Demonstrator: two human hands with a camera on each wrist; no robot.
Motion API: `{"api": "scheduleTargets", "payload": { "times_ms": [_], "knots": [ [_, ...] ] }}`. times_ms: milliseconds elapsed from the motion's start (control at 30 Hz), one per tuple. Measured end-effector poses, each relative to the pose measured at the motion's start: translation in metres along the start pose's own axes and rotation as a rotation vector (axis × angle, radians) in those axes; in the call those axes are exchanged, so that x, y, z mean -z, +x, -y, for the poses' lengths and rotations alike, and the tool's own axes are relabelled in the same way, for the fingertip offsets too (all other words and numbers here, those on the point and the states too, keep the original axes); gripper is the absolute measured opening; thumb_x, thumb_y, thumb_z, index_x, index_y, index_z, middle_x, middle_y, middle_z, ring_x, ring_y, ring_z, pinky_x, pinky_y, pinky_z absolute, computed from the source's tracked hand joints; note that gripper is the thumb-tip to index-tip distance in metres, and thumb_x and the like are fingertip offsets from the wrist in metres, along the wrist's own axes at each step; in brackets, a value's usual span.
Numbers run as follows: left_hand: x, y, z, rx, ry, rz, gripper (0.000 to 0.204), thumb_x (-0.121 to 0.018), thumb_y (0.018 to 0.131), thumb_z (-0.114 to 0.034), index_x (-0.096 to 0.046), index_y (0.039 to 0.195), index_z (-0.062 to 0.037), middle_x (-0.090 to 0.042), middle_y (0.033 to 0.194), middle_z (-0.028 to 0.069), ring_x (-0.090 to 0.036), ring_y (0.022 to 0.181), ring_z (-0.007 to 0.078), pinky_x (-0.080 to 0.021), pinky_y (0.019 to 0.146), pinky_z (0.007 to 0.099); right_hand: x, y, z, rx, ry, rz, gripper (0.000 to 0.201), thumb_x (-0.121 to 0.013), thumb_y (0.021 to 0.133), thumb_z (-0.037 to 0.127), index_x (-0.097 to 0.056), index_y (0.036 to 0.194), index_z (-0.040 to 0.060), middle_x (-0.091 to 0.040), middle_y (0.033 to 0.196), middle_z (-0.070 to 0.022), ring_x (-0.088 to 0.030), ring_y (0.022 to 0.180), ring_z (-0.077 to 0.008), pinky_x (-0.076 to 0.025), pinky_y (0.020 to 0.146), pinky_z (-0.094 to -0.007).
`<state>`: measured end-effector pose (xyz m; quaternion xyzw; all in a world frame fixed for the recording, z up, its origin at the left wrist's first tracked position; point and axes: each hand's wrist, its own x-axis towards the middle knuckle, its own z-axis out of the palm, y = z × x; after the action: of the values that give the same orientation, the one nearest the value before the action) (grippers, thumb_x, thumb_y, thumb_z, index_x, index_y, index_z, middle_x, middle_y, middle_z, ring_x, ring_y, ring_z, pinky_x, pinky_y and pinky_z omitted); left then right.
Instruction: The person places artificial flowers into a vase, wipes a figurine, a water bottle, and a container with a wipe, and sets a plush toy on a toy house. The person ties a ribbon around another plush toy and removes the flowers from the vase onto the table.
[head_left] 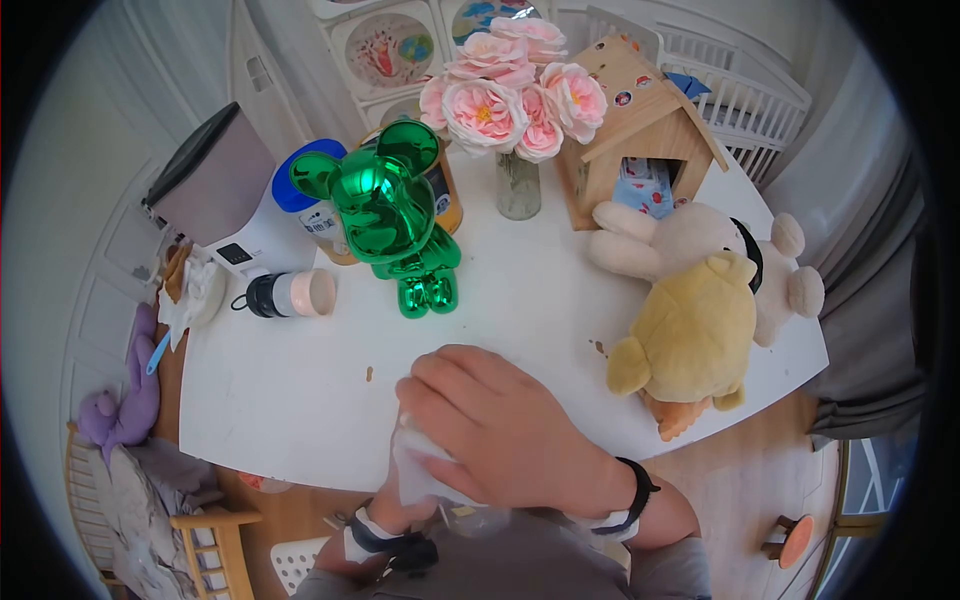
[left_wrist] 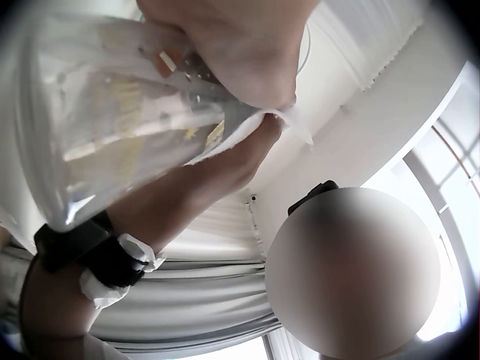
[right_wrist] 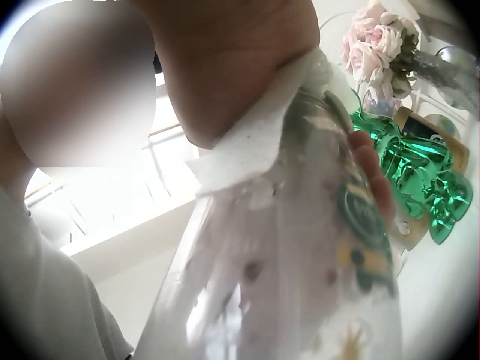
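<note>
Head view: my right hand (head_left: 500,425) lies over my left hand (head_left: 402,500) at the near edge of the table (head_left: 520,300).
Right grip: narrow, fingers curled round a white tissue (head_left: 415,470).
Left grip: mostly hidden under the right; I cannot tell how far it is closed. In the left wrist view its palm side is right by the container (left_wrist: 124,124).
Container: clear, with yellow and green print; in the right wrist view it extends down from my hands, the tissue pressed against its upper end. Whether it is stiff or soft, I cannot tell.
Fingertips: some show along the container's far side; whose hand, unclear.
Green bear: upright on the table, beyond my hands.
Yellow plush: to the right of my hands, against a pale plush.
</note>
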<state>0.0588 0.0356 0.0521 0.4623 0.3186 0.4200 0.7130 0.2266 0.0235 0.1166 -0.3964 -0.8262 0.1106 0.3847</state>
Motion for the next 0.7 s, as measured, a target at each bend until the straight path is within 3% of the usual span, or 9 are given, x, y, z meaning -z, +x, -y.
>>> {"api": "scheduleTargets", "payload": {
  "times_ms": [33, 200, 333, 367, 433, 467, 600, 667, 700],
  "knots": [
    [0.0, -0.001, 0.0, 0.007, 0.034, 0.018, 0.074, -0.065, 0.09, -0.049, -0.04, 0.143, -0.0029, -0.049, 0.134, 0.0121, -0.05, 0.124, 0.0252, -0.042, 0.103, 0.0387, 0.005, 0.002, -0.007, -0.002, 0.001, 0.001, 0.055, -0.072, 0.078, 0.023, -0.055, 0.126, 0.0013, -0.055, 0.129, -0.0179, -0.056, 0.112, -0.0339, -0.048, 0.094, -0.0413],
    [-0.001, -0.001, 0.001, 0.045, 0.199, 0.107, 0.073, -0.064, 0.092, -0.048, -0.039, 0.144, -0.0018, -0.047, 0.137, 0.0118, -0.049, 0.126, 0.0255, -0.041, 0.105, 0.039, 0.015, -0.001, -0.02, -0.233, 0.848, 0.147, 0.021, -0.055, 0.095, 0.014, -0.061, 0.107, -0.0022, -0.065, 0.093, -0.0177, -0.063, 0.08, -0.0326, -0.05, 0.074, -0.0369],
    [-0.001, 0.0, 0.002, 0.071, 0.332, 0.178, 0.073, -0.062, 0.094, -0.047, -0.038, 0.144, -0.0008, -0.045, 0.139, 0.0115, -0.048, 0.128, 0.0257, -0.04, 0.106, 0.0392, 0.007, -0.007, -0.016, -0.202, 0.804, -0.091, 0.019, -0.06, 0.092, 0.014, -0.059, 0.087, -0.0046, -0.057, 0.07, -0.0194, -0.055, 0.06, -0.0377, -0.044, 0.056, -0.0396],
    [-0.002, 0.002, 0.003, 0.074, 0.334, 0.185, 0.073, -0.062, 0.094, -0.047, -0.038, 0.144, -0.0008, -0.045, 0.139, 0.0115, -0.048, 0.128, 0.0257, -0.04, 0.106, 0.0392, 0.013, -0.006, -0.011, -0.335, 0.773, -0.143, 0.018, -0.059, 0.092, 0.013, -0.06, 0.084, -0.0038, -0.056, 0.069, -0.0185, -0.054, 0.057, -0.0368, -0.042, 0.053, -0.0393],
    [-0.006, 0.007, 0.0, -0.137, 0.506, 0.126, 0.077, -0.06, 0.095, -0.045, -0.029, 0.147, 0.0018, -0.033, 0.147, 0.0137, -0.042, 0.132, 0.0238, -0.037, 0.107, 0.0366, 0.015, -0.008, -0.009, -0.469, 0.741, -0.196, 0.018, -0.059, 0.092, 0.012, -0.06, 0.081, -0.003, -0.056, 0.067, -0.0176, -0.053, 0.054, -0.0359, -0.041, 0.051, -0.0391],
    [-0.011, 0.003, -0.01, 0.022, 0.525, 0.115, 0.093, -0.062, 0.092, -0.052, -0.015, 0.15, 0.0029, -0.024, 0.15, 0.0167, -0.037, 0.135, 0.0247, -0.035, 0.109, 0.0382, 0.014, -0.009, -0.008, -0.468, 0.651, -0.251, 0.017, -0.059, 0.091, 0.011, -0.06, 0.081, -0.0027, -0.056, 0.066, -0.0174, -0.053, 0.053, -0.0347, -0.041, 0.05, -0.0384],
    [-0.021, -0.008, -0.021, 0.056, 0.386, 0.14, 0.11, -0.067, 0.086, -0.058, -0.002, 0.153, 0.001, -0.024, 0.15, 0.0206, -0.034, 0.137, 0.0294, -0.031, 0.112, 0.0433, 0.002, -0.011, -0.013, -0.452, 0.487, -0.387, 0.014, -0.062, 0.09, 0.01, -0.062, 0.082, -0.0019, -0.057, 0.068, -0.0167, -0.054, 0.053, -0.0319, -0.042, 0.05, -0.0365],
    [-0.022, -0.003, -0.003, -0.341, 0.602, 0.062, 0.114, -0.07, 0.083, -0.06, -0.003, 0.154, -0.0007, -0.025, 0.151, 0.0222, -0.035, 0.138, 0.0331, -0.028, 0.113, 0.0475, -0.004, -0.007, -0.01, -0.455, 0.582, -0.444, 0.013, -0.062, 0.09, 0.01, -0.062, 0.084, -0.0019, -0.057, 0.069, -0.0163, -0.054, 0.052, -0.0317, -0.043, 0.049, -0.0361],
    [-0.023, -0.002, -0.002, -0.339, 0.599, 0.065, 0.114, -0.07, 0.083, -0.06, -0.003, 0.154, -0.0007, -0.025, 0.151, 0.0222, -0.035, 0.138, 0.0331, -0.028, 0.113, 0.0475, -0.006, -0.006, -0.008, -0.456, 0.672, -0.502, 0.013, -0.062, 0.09, 0.011, -0.063, 0.086, -0.0019, -0.058, 0.071, -0.0159, -0.054, 0.052, -0.0315, -0.043, 0.049, -0.0358]
  ]
}}
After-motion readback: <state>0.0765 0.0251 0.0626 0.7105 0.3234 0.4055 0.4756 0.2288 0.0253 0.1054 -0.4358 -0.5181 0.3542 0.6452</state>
